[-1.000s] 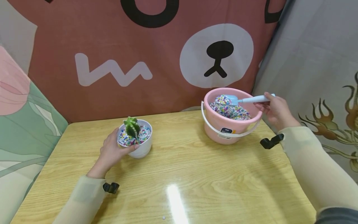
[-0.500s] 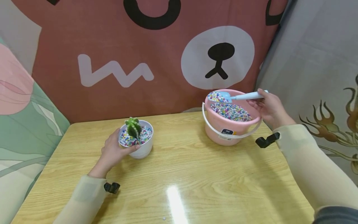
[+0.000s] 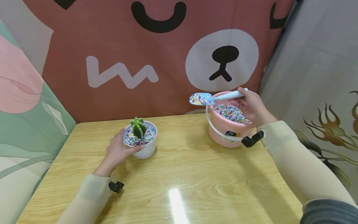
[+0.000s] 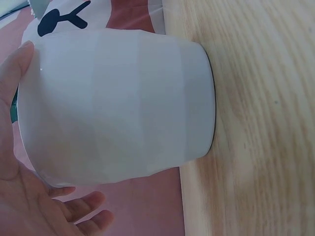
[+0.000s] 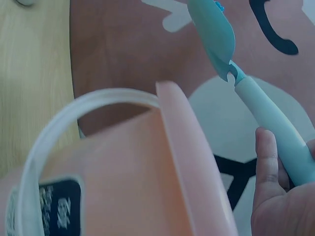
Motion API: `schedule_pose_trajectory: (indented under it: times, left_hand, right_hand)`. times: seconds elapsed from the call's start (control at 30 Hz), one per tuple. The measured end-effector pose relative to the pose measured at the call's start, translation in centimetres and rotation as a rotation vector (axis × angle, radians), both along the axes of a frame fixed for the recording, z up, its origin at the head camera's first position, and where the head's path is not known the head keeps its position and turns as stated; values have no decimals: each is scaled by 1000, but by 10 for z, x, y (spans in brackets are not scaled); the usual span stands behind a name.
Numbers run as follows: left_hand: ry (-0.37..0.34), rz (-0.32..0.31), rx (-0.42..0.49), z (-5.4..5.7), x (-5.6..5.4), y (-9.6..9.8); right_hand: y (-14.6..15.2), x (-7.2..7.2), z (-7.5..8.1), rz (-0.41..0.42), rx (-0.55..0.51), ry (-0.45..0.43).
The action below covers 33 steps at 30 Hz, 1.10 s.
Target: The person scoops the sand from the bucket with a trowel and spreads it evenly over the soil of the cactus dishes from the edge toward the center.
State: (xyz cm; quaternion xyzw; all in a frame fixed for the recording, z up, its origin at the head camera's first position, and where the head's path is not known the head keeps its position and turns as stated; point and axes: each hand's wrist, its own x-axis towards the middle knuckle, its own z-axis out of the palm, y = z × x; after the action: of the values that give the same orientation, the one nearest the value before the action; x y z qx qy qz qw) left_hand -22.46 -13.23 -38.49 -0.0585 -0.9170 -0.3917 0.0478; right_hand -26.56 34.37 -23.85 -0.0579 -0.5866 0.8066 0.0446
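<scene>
My left hand [image 3: 118, 151] curls round a white pot [image 3: 145, 146] on the table; the pot holds a small green cactus [image 3: 139, 127] in coloured pebbles. The left wrist view shows the white pot [image 4: 118, 105] up close, my left hand [image 4: 29, 196] cupped around its side. My right hand [image 3: 250, 105] grips the handle of a light blue scoop [image 3: 215, 97], its bowl heaped with coloured pebbles and held just left of a pink bucket [image 3: 227, 127] full of the same pebbles. In the right wrist view the scoop [image 5: 231, 54] rises above the bucket rim [image 5: 172, 128].
A light wooden table [image 3: 179, 174] stretches between the pot and the bucket. A bear-print cloth [image 3: 167, 56] hangs right behind the table. The bucket's white handle [image 3: 221, 132] lies folded down over its front.
My right hand has lifted the scoop, loaded with pebbles, out of the bucket and carried it left past the rim. The left hand stays on the pot.
</scene>
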Motion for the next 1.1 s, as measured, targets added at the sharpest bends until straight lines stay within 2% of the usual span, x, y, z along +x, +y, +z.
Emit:
schedule_pose_trajectory:
  times: [0.3,0.53,0.67,0.87,1.1]
  left_hand:
    - [-15,-1,5,-1,-1,5]
    - [-10,8,2,-1,-1,5]
    - [-11,12,1,-2,-1,4]
    - [-17,17,-2,-2,-2,2]
    - [-2,13,-1,-1,-1,1]
  right_hand:
    - [-25,-8,-6,111,9,6]
    - [-50,-16,-11,183,-17,-68]
    - [-62,-22,-13,181,8,-80]
    - [-79,-27,-12,179,4,-31]
    - [-97,-32,-14,168,53,10]
